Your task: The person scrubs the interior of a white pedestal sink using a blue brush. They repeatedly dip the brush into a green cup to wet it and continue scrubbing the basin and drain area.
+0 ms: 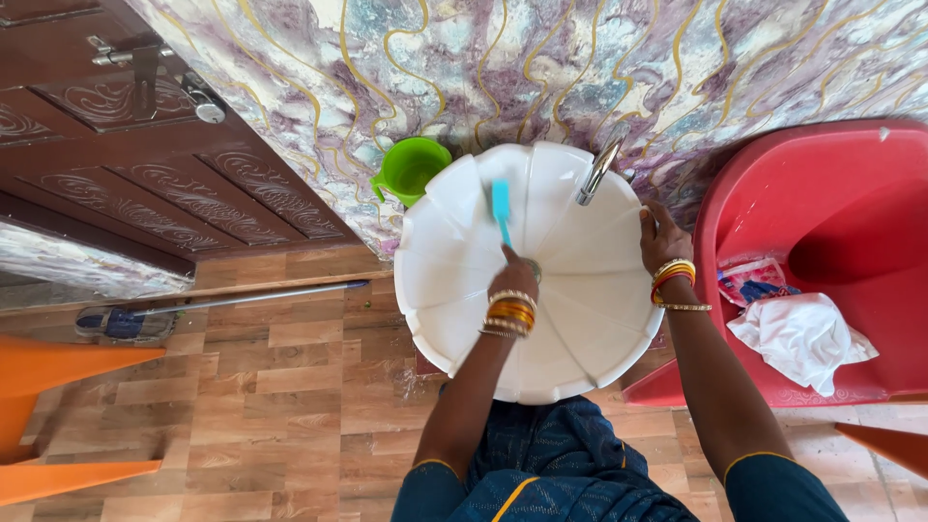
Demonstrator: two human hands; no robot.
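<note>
Two bare hands over a white, shell-ribbed wash basin (570, 319), seen from straight above. Left hand (515, 266) down inside the bowl, closed around the handle of a turquoise brush (501, 207) – brush head lying against the basin's inner wall, pointing toward the back rim, near the drain. Right hand (662, 242) resting on the basin's right rim just beside the chrome tap (597, 174); fingers curled over the edge, empty as far as can be seen, though how tightly clasped cannot be told. Gold and orange bangles on both wrists. Green mug (411, 169) standing just beyond the basin's left back edge, against the marbled purple-and-gold wall. Red plastic chair (831, 193) to the right of the basin – a crumpled white cloth (800, 338) and a printed packet (752, 280) lying on its seat. Mop (193, 309) flat on the wood-pattern floor to the left, below a carved brown door (126, 164). Orange plastic furniture (58, 406) at the left edge.
</note>
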